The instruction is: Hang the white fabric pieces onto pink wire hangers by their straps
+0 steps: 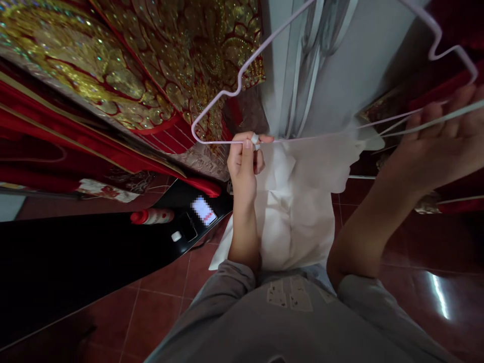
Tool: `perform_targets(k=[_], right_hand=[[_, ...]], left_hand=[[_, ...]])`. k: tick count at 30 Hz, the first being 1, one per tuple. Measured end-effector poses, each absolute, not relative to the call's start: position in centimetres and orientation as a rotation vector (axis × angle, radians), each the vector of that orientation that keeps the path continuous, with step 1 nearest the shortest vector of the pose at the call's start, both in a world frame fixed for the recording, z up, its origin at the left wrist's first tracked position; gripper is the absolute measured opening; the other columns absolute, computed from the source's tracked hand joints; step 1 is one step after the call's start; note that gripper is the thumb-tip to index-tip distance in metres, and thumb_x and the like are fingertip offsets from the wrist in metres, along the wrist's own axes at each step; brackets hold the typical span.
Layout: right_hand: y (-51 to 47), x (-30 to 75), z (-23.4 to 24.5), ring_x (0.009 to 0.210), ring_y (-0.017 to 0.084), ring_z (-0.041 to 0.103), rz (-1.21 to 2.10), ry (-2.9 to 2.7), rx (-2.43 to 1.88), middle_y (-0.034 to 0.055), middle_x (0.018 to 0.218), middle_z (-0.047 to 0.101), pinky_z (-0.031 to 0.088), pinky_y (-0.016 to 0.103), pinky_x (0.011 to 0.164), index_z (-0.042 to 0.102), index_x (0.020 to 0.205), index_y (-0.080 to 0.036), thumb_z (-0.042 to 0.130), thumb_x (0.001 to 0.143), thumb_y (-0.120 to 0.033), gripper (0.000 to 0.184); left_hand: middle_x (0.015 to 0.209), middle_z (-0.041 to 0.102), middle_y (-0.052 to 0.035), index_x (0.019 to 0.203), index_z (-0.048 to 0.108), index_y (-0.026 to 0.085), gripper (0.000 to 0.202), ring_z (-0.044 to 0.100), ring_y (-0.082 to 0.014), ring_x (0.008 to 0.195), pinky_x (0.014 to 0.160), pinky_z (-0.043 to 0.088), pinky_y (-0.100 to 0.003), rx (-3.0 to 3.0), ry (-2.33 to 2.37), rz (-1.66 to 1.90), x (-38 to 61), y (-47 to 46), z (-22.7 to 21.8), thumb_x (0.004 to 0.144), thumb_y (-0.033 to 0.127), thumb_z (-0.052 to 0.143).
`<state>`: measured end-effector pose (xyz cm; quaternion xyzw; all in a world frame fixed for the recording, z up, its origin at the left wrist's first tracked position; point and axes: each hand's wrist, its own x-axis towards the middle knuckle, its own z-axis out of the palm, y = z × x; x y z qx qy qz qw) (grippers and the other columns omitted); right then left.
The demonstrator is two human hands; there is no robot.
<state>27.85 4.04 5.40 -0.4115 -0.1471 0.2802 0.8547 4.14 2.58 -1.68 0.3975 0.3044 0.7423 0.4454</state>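
A white wire hanger (234,93) hangs in front of me with a white garment (298,201) draped over its bottom bar. My left hand (245,161) is closed, pinching the bottom bar beside a small white clip, close to the garment's collar. My right hand (446,146) is raised at the right, fingers curled round the hanger's thin bar near its right shoulder. The garment falls down between my forearms toward my grey sleeves.
Red and gold embroidered costumes (124,65) hang at the upper left. A black table (75,257) at the left carries a red-and-white spray bottle (151,217), a phone (204,212) and a small white object. A white cabinet door (340,65) stands behind the hanger. Red floor tiles (416,287) lie below.
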Motion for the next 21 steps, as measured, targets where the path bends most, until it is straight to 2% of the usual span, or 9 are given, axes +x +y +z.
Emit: perform_targets(k=[3, 7, 9, 12, 14, 17, 21], right_hand=[[3.6, 27.5, 4.0, 0.067, 0.001, 0.067, 0.61, -0.267, -0.879, -0.006, 0.11, 0.084, 0.053, 0.015, 0.066, 0.085, 0.081, -0.03, 0.026, 0.11, -0.019, 0.067], [3.7, 26.6, 2.5, 0.071, 0.003, 0.067, 0.716, -0.309, -0.913, 0.0027, 0.122, 0.078, 0.056, 0.018, 0.068, 0.083, 0.095, -0.025, 0.031, 0.105, -0.021, 0.053], [3.6, 25.6, 2.0, 0.074, 0.006, 0.068, 0.793, -0.322, -0.94, 0.0051, 0.114, 0.076, 0.058, 0.02, 0.071, 0.079, 0.096, -0.022, 0.034, 0.103, -0.024, 0.045], [2.8, 23.4, 1.7, 0.079, 0.01, 0.069, 0.945, -0.4, -0.934, 0.0038, 0.099, 0.073, 0.062, 0.024, 0.079, 0.073, 0.092, -0.021, 0.05, 0.097, -0.027, 0.024], [2.2, 22.1, 1.6, 0.087, 0.011, 0.071, 1.017, -0.461, -0.896, 0.0023, 0.1, 0.072, 0.063, 0.027, 0.089, 0.071, 0.093, -0.021, 0.06, 0.096, -0.029, 0.014], [1.8, 21.0, 1.5, 0.096, 0.013, 0.074, 1.062, -0.506, -0.832, 0.002, 0.105, 0.073, 0.064, 0.031, 0.098, 0.07, 0.096, -0.022, 0.069, 0.096, -0.037, 0.015], [2.3, 20.8, 0.8, 0.102, 0.016, 0.075, 1.097, -0.524, -0.795, 0.0022, 0.104, 0.074, 0.065, 0.035, 0.101, 0.07, 0.097, -0.024, 0.071, 0.097, -0.049, 0.025]], left_hand=[[0.099, 0.08, -0.0037, 0.098, 0.07, 0.023, 0.036, 0.034, -0.0054, 0.045, 0.042, 0.025, -0.022, 0.991, 0.707, 1.837, 4.3, 2.6, -1.7, 0.103, 0.058, 0.078], [0.097, 0.081, -0.0047, 0.096, 0.07, 0.022, 0.038, 0.033, -0.0056, 0.044, 0.043, 0.025, -0.023, 0.965, 0.689, 1.832, 5.1, 2.4, -1.4, 0.102, 0.059, 0.079], [0.098, 0.081, -0.0052, 0.095, 0.07, 0.022, 0.04, 0.032, -0.0054, 0.044, 0.043, 0.025, -0.024, 0.959, 0.694, 1.828, 5.4, 2.2, -1.3, 0.101, 0.06, 0.08], [0.1, 0.082, -0.0057, 0.095, 0.068, 0.022, 0.043, 0.031, -0.0053, 0.044, 0.043, 0.025, -0.024, 0.953, 0.719, 1.814, 5.8, 2.1, -1.2, 0.101, 0.062, 0.079], [0.102, 0.082, -0.0056, 0.097, 0.067, 0.021, 0.043, 0.032, -0.0056, 0.045, 0.044, 0.026, -0.024, 0.945, 0.746, 1.791, 5.8, 2.0, -1.2, 0.101, 0.063, 0.078], [0.105, 0.08, -0.0053, 0.099, 0.067, 0.022, 0.041, 0.032, -0.0061, 0.048, 0.045, 0.027, -0.024, 0.938, 0.754, 1.753, 5.8, 1.9, -1.5, 0.098, 0.06, 0.082], [0.112, 0.081, -0.005, 0.103, 0.07, 0.025, 0.033, 0.033, -0.0066, 0.049, 0.047, 0.029, -0.025, 0.922, 0.722, 1.707, 5.8, 1.9, -2.0, 0.096, 0.054, 0.084]])
